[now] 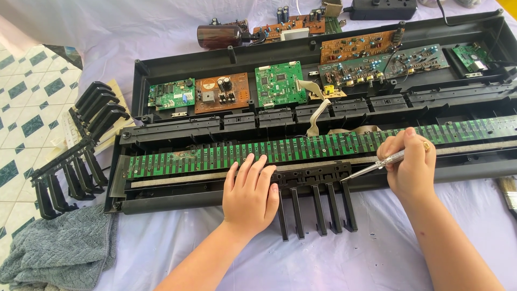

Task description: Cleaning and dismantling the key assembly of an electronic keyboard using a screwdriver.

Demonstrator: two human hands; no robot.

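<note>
Black key block (315,202) between hands; screwdriver (371,167) right

Bare cloth on the desk (377,253) lay open near, while black key sets (75,156) and a grey towel (54,253) crowded the left.

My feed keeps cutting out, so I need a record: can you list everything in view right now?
keyboard casing: one, black, opened, across the table
long contact strip board: one, green, along the casing front
circuit boards: several, green and brown, in the casing's rear
ribbon cable: one, grey, centre
black key block: one, five keys, front centre edge
loose key blocks: several, black, left
towel: one, grey, bottom left
bottle: one, brown, behind the casing
paintbrush: one, right edge
screwdriver: one, clear handle
left hand: flat on the key block's left end
right hand: grip on the screwdriver
</note>
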